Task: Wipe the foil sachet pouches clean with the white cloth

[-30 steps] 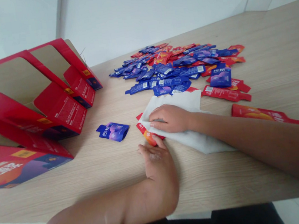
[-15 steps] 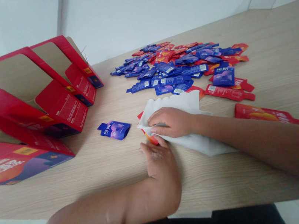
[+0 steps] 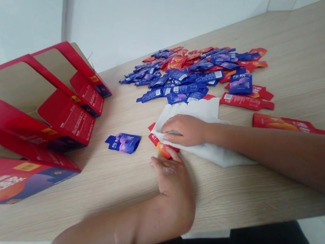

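Note:
A red and orange pouch (image 3: 163,149) lies flat on the table, partly covered by a white cloth (image 3: 202,112). My right hand (image 3: 185,130) is closed on a bunched fold of this cloth and presses it onto the pouch. From the near side my left hand (image 3: 171,171) holds the pouch's lower edge, fingertips on it and wrist sharply bent. Just left of both hands rests a single blue-purple pouch (image 3: 123,143), touched by neither. Another red pouch (image 3: 291,125) lies beyond my right forearm, which hides part of the cloth.
Behind the hands spreads a heap of blue and red pouches (image 3: 180,74), with a few loose ones at its right edge. Open red cartons (image 3: 66,116) stand in a row at the left. A white wall (image 3: 182,9) borders the wooden table's (image 3: 123,189) far edge.
My right hand and the cloth have shifted slightly, uncovering more of the red pouch. My left hand stays at the pouch's edge. The whole view has moved a little.

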The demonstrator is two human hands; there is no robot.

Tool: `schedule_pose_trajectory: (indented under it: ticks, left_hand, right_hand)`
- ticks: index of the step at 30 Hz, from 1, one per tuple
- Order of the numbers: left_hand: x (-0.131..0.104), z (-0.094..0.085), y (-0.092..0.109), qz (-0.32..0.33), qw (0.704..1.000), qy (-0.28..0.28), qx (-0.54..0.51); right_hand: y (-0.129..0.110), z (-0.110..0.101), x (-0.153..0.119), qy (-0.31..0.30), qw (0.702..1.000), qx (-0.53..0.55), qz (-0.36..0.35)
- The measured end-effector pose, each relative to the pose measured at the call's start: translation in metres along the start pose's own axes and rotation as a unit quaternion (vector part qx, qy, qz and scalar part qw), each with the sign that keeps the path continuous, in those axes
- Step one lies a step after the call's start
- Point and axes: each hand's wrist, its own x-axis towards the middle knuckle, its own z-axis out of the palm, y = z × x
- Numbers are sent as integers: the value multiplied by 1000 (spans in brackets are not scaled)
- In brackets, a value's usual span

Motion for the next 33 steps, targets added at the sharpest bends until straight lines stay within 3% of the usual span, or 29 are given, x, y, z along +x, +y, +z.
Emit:
schedule_pose_trajectory:
  ticks: [8, 20, 26, 33]
  left_hand:
    - [0, -6, -1, -8, 999, 2, -32]
    - [-1, 1, 0, -3, 1000, 2, -30]
    - [1, -9, -2, 4, 999, -29, 28]
    - [1, -15, -2, 0, 999, -45, -19]
  right_hand:
    - [-13, 2, 1, -9, 998, 41, -49]
    - [-1, -2, 0, -2, 999, -16, 39]
    - [-3, 0, 0, -9, 1000, 2, -14]
    - [-7, 4, 0, -7, 997, 43, -59]
